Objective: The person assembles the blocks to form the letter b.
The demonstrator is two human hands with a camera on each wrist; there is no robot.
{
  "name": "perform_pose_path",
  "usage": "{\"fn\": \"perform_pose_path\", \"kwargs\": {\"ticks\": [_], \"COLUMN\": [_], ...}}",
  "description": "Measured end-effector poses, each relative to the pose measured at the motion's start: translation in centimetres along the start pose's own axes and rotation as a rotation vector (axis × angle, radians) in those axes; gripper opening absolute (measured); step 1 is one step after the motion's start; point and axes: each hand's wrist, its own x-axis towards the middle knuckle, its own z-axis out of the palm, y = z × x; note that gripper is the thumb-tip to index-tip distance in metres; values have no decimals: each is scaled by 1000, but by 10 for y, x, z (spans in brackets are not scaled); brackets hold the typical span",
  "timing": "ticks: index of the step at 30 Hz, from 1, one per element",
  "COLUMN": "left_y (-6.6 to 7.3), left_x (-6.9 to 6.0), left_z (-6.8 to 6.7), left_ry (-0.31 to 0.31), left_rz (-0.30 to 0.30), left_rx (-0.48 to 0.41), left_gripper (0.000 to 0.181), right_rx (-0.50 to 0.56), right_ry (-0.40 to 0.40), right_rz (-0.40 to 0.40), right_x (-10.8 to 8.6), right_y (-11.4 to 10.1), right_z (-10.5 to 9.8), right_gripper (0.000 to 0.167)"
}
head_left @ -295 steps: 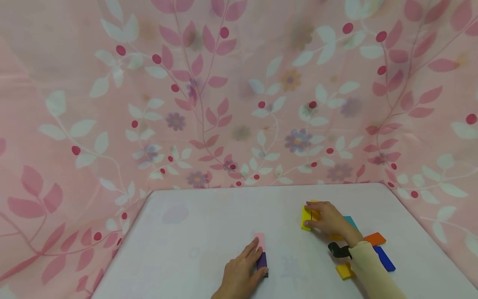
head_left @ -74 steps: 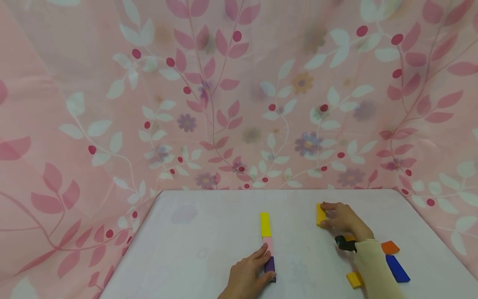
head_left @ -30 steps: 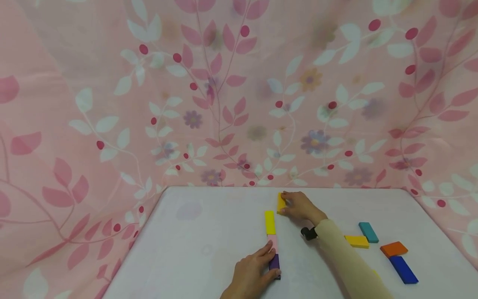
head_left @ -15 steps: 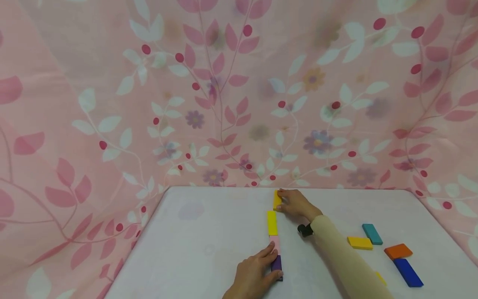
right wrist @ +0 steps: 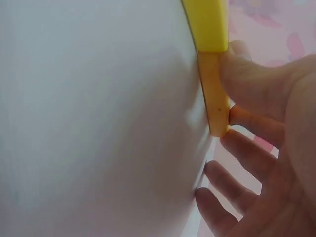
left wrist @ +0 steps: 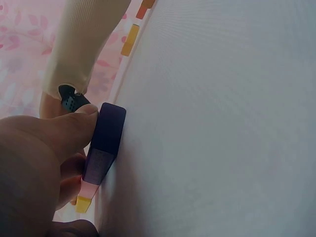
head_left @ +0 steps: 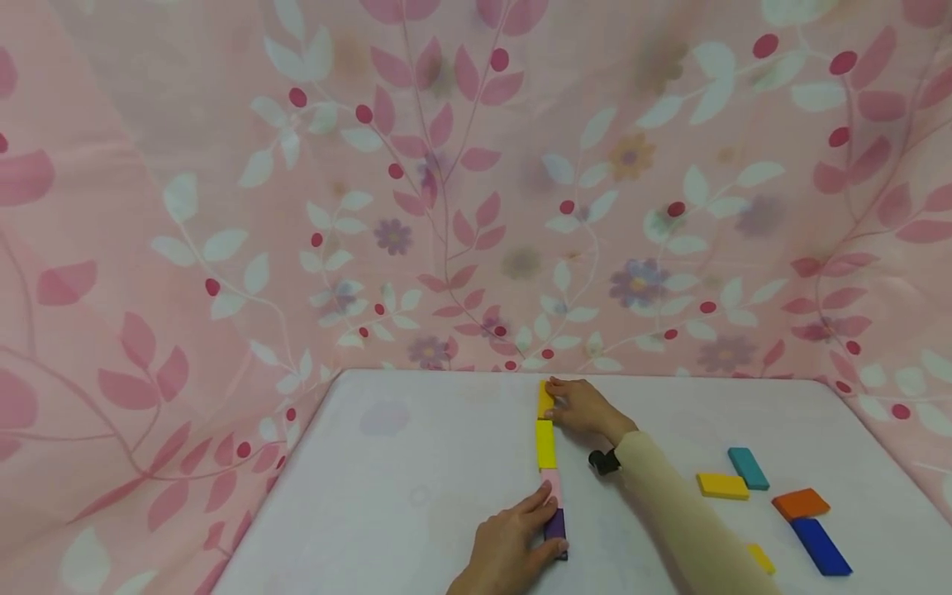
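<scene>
Four tiles stand end to end in a column: a purple tile [head_left: 554, 533] nearest, then a pink tile [head_left: 551, 487], a bright yellow tile [head_left: 546, 445] and a darker yellow tile [head_left: 545, 400] at the far end. My left hand [head_left: 509, 541] grips the purple and pink tiles, its thumb at the purple one [left wrist: 109, 128]. With thumb and fingers my right hand [head_left: 587, 411] pinches the darker yellow tile. In the right wrist view that tile [right wrist: 213, 94] touches the bright yellow tile [right wrist: 208, 24], and the other fingers of the hand [right wrist: 276, 143] are spread past its end.
Right of the right sleeve lie a yellow tile [head_left: 723, 486], a teal tile [head_left: 748, 468], an orange piece [head_left: 801, 503], a blue piece [head_left: 821, 546] and a partly hidden yellow piece [head_left: 761, 559]. The white table [head_left: 357, 496] ends at a pink floral cloth [head_left: 476, 207].
My right hand has brought the darker yellow tile leftward from the right side to the far end of the column. The bright yellow tile joined the column earlier. My left hand keeps its hold.
</scene>
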Motion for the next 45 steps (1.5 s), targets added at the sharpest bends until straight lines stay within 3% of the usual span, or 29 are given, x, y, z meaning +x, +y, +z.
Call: {"fn": "perform_pose_path", "kwargs": {"ticks": [12,19,26,45], "left_y": [-1,0,1,0], "left_x": [1,-1,-2,-2], "left_z": [-1,-1,0,0], "left_ry": [1,18,39,37], "left_rz": [-3,-1,29,28], "left_rx": [15,17,31,18], "left_gripper": [59,58,57,57], "right_rx": [15,105,72,276], "right_ry": [27,33,34,-37], "right_rz": [-22,-37,-65,86], "right_x": [-1,-3,-5,-17], "right_y": [-2,-2,0,5], "right_z": [-1,2,2,-1], "right_gripper": [53,54,55,60]}}
